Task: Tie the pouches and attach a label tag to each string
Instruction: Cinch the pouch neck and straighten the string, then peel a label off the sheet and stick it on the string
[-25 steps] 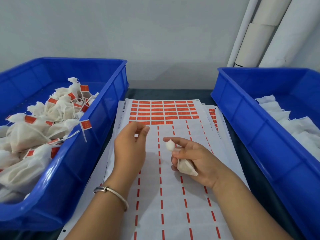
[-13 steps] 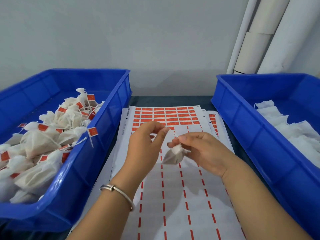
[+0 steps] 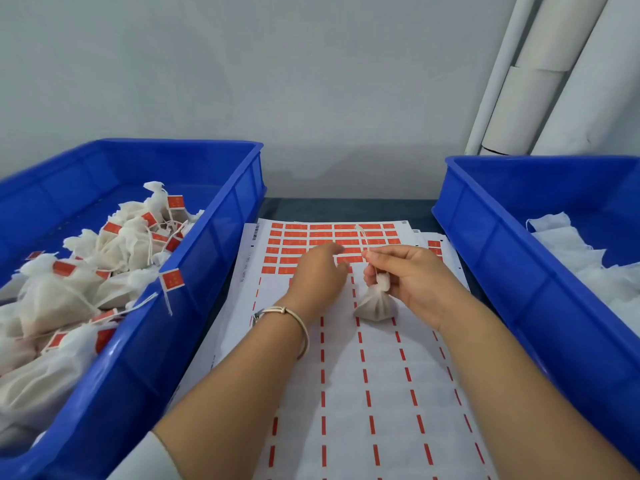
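A small white pouch (image 3: 376, 305) with a gathered neck hangs from its string (image 3: 363, 239), which my right hand (image 3: 414, 280) pinches near the pouch top; the string's free end sticks up over the labels. My left hand (image 3: 320, 277) reaches onto the sheet of orange label stickers (image 3: 313, 241), fingertips on the nearest orange rows. Whether a label is between those fingers I cannot tell. The lower part of the sheet (image 3: 381, 393) is white backing with only orange dashes.
A blue bin (image 3: 194, 299) at the left holds several tied pouches with orange tags (image 3: 172, 279). A second blue bin (image 3: 512, 282) at the right holds white untied pouches (image 3: 568, 244). White pipes (image 3: 540, 81) stand against the grey wall behind.
My right hand has lowered the pouch so it hangs by its string. My left hand let go near the pouch and moved forward onto the orange labels.
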A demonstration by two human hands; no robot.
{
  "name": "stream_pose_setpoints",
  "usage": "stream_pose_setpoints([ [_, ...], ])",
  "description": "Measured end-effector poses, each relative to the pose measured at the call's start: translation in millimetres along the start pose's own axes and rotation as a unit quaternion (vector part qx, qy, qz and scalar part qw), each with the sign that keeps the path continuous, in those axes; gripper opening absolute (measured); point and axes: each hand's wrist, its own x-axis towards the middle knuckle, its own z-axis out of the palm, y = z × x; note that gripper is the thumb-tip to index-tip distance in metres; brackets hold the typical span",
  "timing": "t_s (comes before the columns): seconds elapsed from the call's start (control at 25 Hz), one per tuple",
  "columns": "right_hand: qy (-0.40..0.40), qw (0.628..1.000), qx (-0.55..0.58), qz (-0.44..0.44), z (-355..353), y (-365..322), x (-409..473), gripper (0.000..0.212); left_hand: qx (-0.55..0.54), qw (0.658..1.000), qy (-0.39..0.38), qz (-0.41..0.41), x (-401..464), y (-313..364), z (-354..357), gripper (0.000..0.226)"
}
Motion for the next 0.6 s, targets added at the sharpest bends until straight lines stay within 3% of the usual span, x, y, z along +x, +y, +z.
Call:
stream_pose_setpoints([
  [0.32, -0.001, 0.98, 0.191, 0.049, -5, 25, 21, 0.021, 0.144, 0.989, 0.028, 0.035, 4, -30, 32, 0.06],
  [0.6, 0.017, 0.976, 0.207, 0.07, -2, 37, 20, 0.014, 0.182, 0.982, 0.043, 0.037, 2, -28, 32, 0.056],
])
